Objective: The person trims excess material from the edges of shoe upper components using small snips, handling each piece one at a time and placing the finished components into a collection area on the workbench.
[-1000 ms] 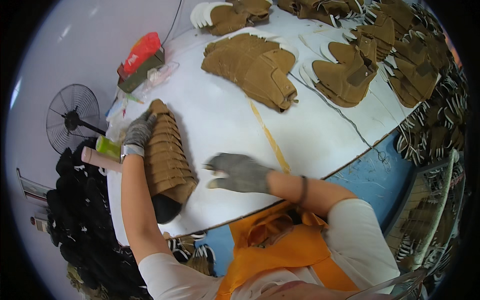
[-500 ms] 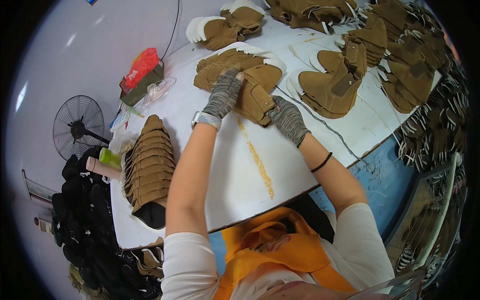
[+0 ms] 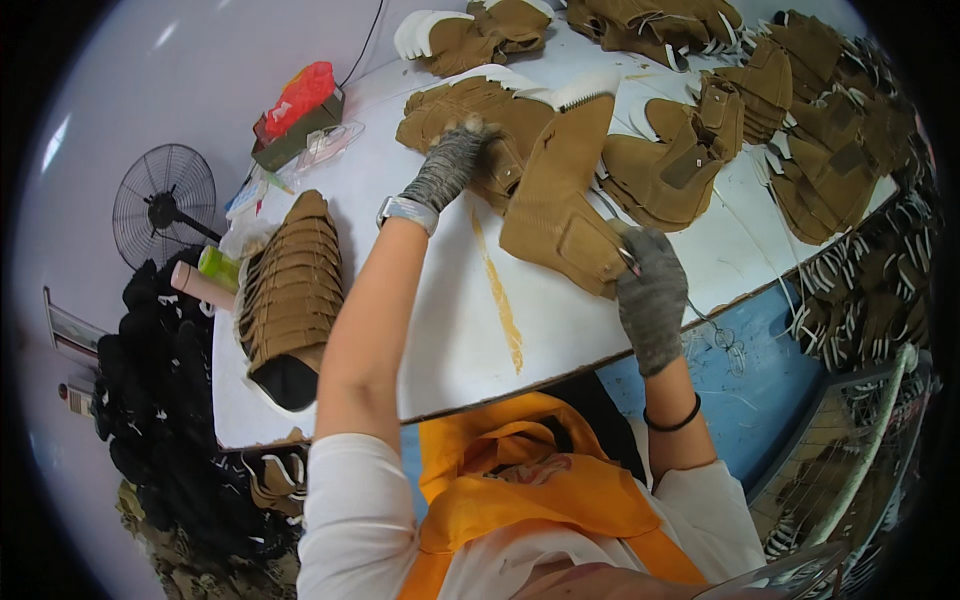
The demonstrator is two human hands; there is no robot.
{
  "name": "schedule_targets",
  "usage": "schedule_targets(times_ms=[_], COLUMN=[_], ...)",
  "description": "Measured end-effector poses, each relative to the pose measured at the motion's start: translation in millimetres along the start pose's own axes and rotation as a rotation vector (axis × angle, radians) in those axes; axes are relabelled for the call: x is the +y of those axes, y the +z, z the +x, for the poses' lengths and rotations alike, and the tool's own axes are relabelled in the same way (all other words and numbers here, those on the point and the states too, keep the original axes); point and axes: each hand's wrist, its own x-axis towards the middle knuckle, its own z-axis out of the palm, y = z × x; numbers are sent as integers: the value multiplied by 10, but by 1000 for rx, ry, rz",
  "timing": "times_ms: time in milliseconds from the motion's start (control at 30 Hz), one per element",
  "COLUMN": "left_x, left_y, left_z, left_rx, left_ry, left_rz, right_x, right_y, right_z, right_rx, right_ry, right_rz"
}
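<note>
Head view: a brown, L-shaped, suede-like piece [image 3: 552, 195] — probably light and floppy, best taken by its edge — extends up-left from the grey-gloved right grip [image 3: 653, 300], which pinches its lower corner above the white table [image 3: 445, 335]. The grey-gloved left grip [image 3: 450, 172] touches a layered brown stack [image 3: 425, 115]; its hold is unclear.

A stack of uppers [image 3: 298, 285] lies on the table [image 3: 450, 330], right of the fan [image 3: 163, 210], left of a pile [image 3: 437, 108].
</note>
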Motion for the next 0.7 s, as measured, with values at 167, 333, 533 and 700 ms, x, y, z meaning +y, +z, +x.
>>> schedule_targets(times_ms=[167,333,533,700], left_x=[1312,1446,1517,1190], left_y=[-38,132,80,168], left_z=[-1082,-1889,-2327,-2594], left_rx=[-189,157,454,535], left_ry=[24,-301,-390,-295], left_rz=[-1322,-914,-1195,-1494], right_x=[-185,-518,-685,-553], right_y=[-230,-34,198,251], right_z=[-253,-328,-459,-530], right_rx=[135,42,-100,-59], right_ry=[-67,-331,-372,-311], right_rz=[107,43,253,278])
